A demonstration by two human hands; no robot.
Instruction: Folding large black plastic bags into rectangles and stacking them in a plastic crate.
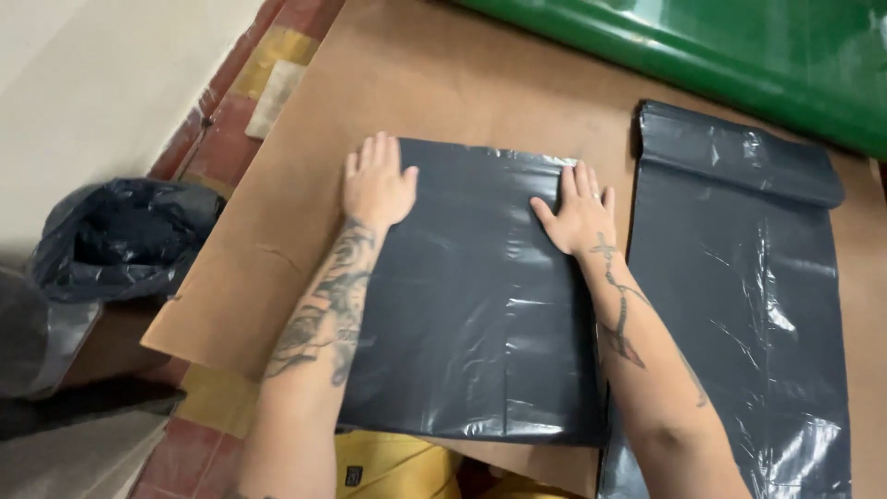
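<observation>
Both my hands flat, palms down, on a dark grey plastic mailer bag (471,314) lying on a brown cardboard sheet (443,83). My left hand (376,185) sits on the bag's top left corner, fingers straight and together, tips reaching just past the bag's upper edge onto the cardboard; nothing gripped, just pressing. My right hand (579,214) is on the top right area of the bag, fingers spread a bit, thumb out to the left, also released, no grasp. Bag lies flat, glossy, a few creases, near edge hangs over the cardboard's near edge twd me.

R of it, just beside and prob. overlapping a little at the edge: a second dark grey plastic bag (739,305), longer, w/ its far end folded over as a flap. Beyond that, top right, a green plastic roll (739,55) lies across the cardboard's far side.

Left side: crumpled black plastic bag (125,236) on the floor near a pale wall (92,83). Floor is red and yellow tile (231,111). Yellow fabric (397,467) shows below the bag, btw my forearms.
</observation>
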